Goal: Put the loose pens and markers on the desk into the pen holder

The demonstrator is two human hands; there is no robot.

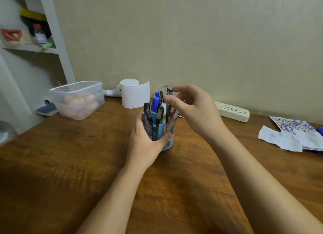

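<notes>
Steadied pen holder (160, 128) with left hand (145, 142) clenched around it; right hand (190, 107) pinched pen (166, 109) into it; next, likely release

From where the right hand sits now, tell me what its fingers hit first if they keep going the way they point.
The right hand points left, so its fingers would probably meet the pen tops in the pen holder first, likely the blue marker; depth is unclear.
</notes>
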